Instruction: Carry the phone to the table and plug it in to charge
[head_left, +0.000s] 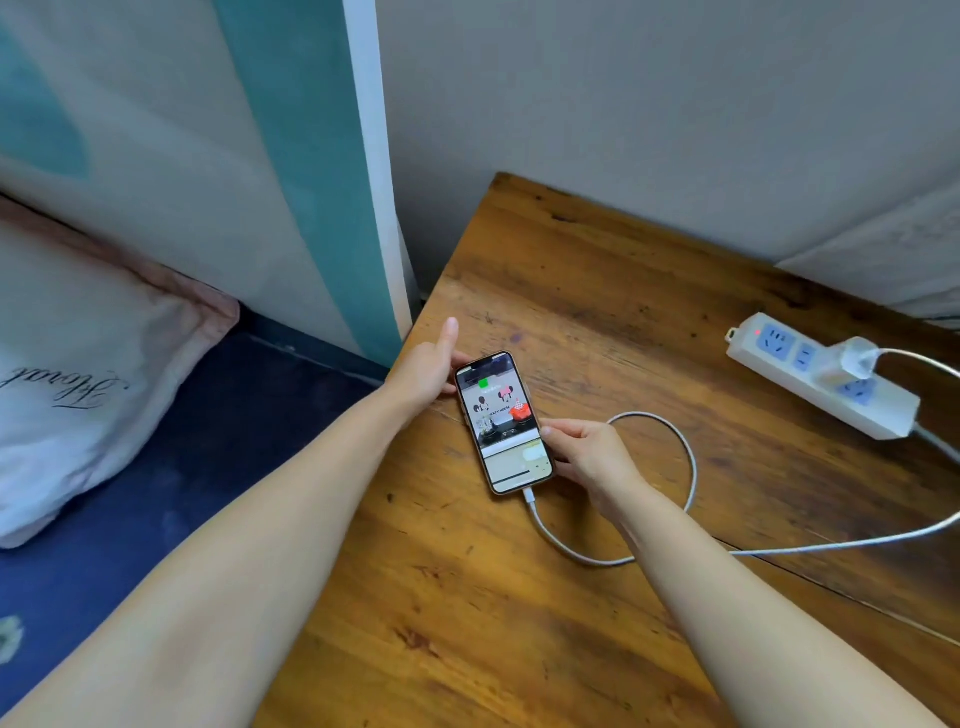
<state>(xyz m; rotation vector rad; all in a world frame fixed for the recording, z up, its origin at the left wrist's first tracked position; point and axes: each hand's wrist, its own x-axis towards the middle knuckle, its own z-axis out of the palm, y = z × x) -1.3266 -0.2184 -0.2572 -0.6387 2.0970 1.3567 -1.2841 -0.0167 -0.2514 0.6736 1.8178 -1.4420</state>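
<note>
A phone (503, 422) with a lit screen lies low over the wooden table (467, 597), near its left edge. My left hand (427, 373) grips the phone's upper left side, index finger raised. My right hand (592, 456) holds its lower right side. A white cable (685, 457) is plugged into the phone's bottom end, loops to the right and runs off toward a white charger (847, 364). The charger sits in a white power strip (818, 374) whose red light is on.
The power strip lies at the table's far right beside a wall. A bed with a dark blue sheet (171, 467) and a pale pillow (78, 364) is on the left. A headboard panel (291, 182) stands behind the table's left corner.
</note>
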